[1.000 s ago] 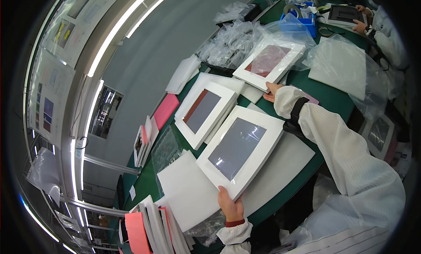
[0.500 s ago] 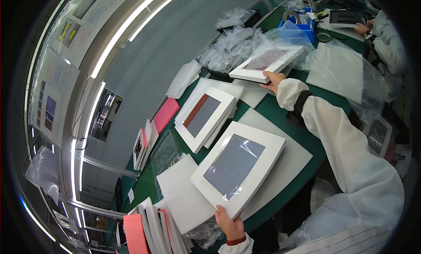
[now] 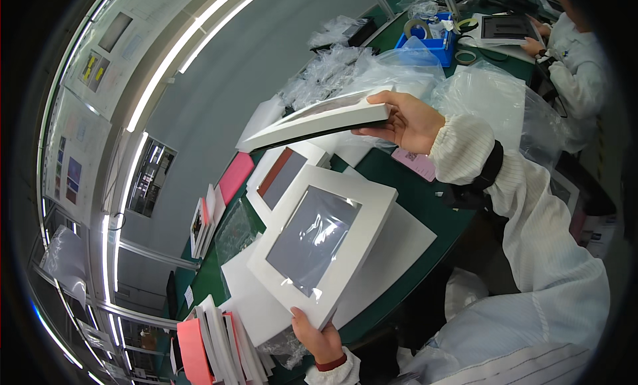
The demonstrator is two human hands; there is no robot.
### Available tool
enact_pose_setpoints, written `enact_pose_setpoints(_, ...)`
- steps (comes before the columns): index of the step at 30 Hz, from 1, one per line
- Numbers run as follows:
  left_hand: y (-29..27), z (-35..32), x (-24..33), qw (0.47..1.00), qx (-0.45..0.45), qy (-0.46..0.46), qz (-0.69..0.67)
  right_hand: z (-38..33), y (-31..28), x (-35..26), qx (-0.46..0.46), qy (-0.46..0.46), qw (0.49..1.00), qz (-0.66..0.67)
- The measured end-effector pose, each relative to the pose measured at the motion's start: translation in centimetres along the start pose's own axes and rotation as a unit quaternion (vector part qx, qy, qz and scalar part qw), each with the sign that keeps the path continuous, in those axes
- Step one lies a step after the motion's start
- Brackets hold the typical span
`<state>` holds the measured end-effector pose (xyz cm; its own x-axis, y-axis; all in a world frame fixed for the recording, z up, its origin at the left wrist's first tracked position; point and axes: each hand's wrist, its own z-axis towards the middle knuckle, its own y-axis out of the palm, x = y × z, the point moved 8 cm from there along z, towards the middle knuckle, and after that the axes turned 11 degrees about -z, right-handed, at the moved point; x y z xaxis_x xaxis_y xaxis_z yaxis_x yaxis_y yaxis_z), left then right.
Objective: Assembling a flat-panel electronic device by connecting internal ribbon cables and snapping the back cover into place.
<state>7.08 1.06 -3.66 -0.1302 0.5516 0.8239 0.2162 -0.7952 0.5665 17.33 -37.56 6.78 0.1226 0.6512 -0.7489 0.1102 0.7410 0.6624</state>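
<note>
- right hand [image 3: 409,122] grips the tilted frame [image 3: 316,124], at twelve o'clock.
- left hand [image 3: 318,337] grips the near frame [image 3: 314,239] at its six o'clock corner.
- both frames look held up, neither set down yet; a third frame [image 3: 284,179] lies at eleven o'clock from the near frame.
- hidden: part of the left hand, the third frame's lower part; the tilted frame's face slants away.

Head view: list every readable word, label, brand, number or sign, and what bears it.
None legible.
White wall poster with coloured pictures: print too small.
Pink rectangular item with patterned square: too small, blurred.
White rectangular frame around grey panel: none seen.
White rectangular frame held higher: none seen.
</note>
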Motion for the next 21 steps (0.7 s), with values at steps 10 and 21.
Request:
enact_pose_setpoints(10,14.0,3.8,-1.4,0.992,-0.112,-0.001,-0.050,-6.2,0.7,-11.6,-0.130,-0.135,0.982,-0.027)
enact_pose_setpoints(21,26.1,17.1,-19.6,0.988,-0.132,-0.071,-0.045,-7.9,-7.1,-15.6,0.004,-0.186,0.954,-0.234)
